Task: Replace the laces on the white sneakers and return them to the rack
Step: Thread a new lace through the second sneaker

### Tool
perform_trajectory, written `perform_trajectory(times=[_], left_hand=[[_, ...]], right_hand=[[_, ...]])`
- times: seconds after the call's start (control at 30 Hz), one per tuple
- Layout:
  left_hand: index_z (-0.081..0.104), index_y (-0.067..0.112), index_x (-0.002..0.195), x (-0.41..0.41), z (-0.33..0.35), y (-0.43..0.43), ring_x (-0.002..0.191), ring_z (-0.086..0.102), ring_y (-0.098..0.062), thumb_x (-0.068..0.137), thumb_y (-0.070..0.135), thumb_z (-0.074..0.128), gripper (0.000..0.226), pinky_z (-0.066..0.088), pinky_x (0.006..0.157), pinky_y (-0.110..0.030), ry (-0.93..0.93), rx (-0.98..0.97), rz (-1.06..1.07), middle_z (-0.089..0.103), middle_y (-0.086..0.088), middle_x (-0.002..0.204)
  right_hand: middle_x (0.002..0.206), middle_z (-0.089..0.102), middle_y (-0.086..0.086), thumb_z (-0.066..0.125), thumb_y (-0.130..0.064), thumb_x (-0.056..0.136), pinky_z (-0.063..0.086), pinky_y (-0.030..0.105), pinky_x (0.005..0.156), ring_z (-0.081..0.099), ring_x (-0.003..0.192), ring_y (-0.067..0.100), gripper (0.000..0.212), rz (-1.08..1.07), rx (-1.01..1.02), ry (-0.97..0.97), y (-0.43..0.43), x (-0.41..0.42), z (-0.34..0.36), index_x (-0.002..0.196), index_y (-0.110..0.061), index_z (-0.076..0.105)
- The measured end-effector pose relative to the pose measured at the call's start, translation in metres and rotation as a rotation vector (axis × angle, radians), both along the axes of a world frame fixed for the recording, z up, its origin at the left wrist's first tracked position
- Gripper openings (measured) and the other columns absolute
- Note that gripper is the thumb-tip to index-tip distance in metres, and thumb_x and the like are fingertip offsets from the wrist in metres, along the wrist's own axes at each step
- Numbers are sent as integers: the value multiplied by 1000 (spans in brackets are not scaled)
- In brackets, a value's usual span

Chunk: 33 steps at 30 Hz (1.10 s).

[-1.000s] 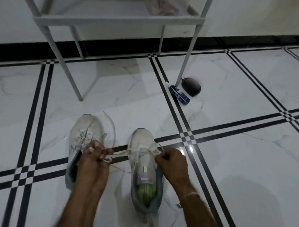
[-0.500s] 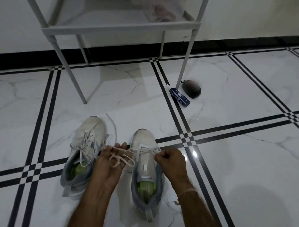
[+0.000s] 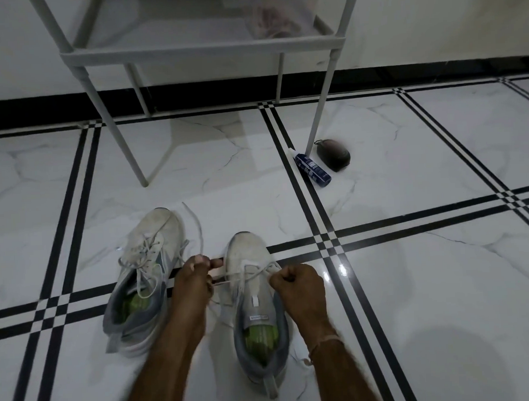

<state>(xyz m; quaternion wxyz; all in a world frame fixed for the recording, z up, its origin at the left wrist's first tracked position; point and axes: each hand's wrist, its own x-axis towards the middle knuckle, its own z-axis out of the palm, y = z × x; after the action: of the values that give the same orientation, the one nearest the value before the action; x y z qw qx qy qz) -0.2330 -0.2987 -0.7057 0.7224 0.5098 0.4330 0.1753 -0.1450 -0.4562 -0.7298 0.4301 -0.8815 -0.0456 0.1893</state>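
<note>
Two white sneakers with grey collars and green insoles stand side by side on the marble floor. The left sneaker (image 3: 145, 266) is laced, its lace ends loose. The right sneaker (image 3: 255, 291) lies between my hands. My left hand (image 3: 194, 282) pinches one end of its white lace (image 3: 245, 272) just left of the shoe. My right hand (image 3: 297, 286) is fisted on the other end at the shoe's right side. The lace runs taut across the tongue. The white rack (image 3: 202, 48) stands behind the shoes against the wall.
A blue spray bottle (image 3: 312, 169) lies beside the rack's right front leg, with a dark brush (image 3: 334, 155) next to it. A clear container with a red lid (image 3: 282, 14) sits on the rack's lower shelf. A loose lace strand (image 3: 194, 224) curls between the shoes.
My left hand moved off the left sneaker toward the right one and closed on the lace. The looped slack it held half a second ago is now drawn tight. The view tilted up slightly.
</note>
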Motion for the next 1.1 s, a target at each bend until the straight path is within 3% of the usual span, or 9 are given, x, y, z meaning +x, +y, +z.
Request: perform_trajectory(times=[0.1,0.2,0.37,0.5,0.63,0.73,0.8,0.93,1.1], left_hand=[[60,18,90,-11,-4,3,78,65,-7,96,21,66,9,47,66,-23,182,483,-277,70,7,86],[67,24,77,-15,-22,-3,75,64,0,91,23,73,15,42,66,-12,266,569,-386,71,8,77],[69,16,87,-13,-11,0,73,63,-12,105,17,47,28,51,63,-24,-188,-352,41,71,0,85],[62,17,74,-19,-15,5,70,73,-17,105,16,42,38,61,71,-33,-316,-601,260,70,3,69],[50,14,87,-18,-25,-5,66,52,-19,107,16,43,22,45,61,-29,93,169,-45,55,-4,68],[57,21,95,-15,-26,-13,64,53,-9,102,17,55,8,44,61,-25,118,572,-293,60,0,77],[59,20,96,-13,-27,-16,64,57,-4,99,11,60,9,47,60,-24,105,494,-238,63,1,78],[57,11,102,-16,-32,-1,73,65,-15,99,1,57,10,52,62,-25,-51,-20,156,63,-13,94],[66,19,93,-26,-40,-4,83,65,-13,90,7,72,14,52,70,-22,135,536,-248,68,1,90]], right_hand=[[62,66,-7,77,-25,82,59,35,73,65,65,10,24,-15,5,13,-2,1,1,61,-20,67],[60,66,-4,77,-24,81,58,35,70,65,63,11,25,-22,7,23,0,2,1,60,-17,66],[54,62,-12,78,-20,84,49,22,65,57,56,0,28,-33,55,69,-1,3,1,58,-19,66],[54,62,-13,78,-23,84,46,19,64,57,55,-1,29,-41,52,76,1,2,2,57,-21,65],[59,64,-11,78,-23,84,50,22,66,61,60,3,29,-32,41,78,2,1,3,58,-22,65],[61,65,-9,78,-24,84,53,25,69,63,63,6,28,-34,24,69,3,1,2,59,-21,65],[64,67,-7,78,-25,84,55,28,72,64,65,8,26,-48,23,68,2,0,3,62,-20,67],[63,66,-7,78,-23,84,55,28,72,62,64,7,27,-54,16,49,1,0,2,60,-20,66],[63,66,-7,78,-23,84,52,25,70,62,64,7,27,-52,11,52,4,-1,2,60,-20,65]])
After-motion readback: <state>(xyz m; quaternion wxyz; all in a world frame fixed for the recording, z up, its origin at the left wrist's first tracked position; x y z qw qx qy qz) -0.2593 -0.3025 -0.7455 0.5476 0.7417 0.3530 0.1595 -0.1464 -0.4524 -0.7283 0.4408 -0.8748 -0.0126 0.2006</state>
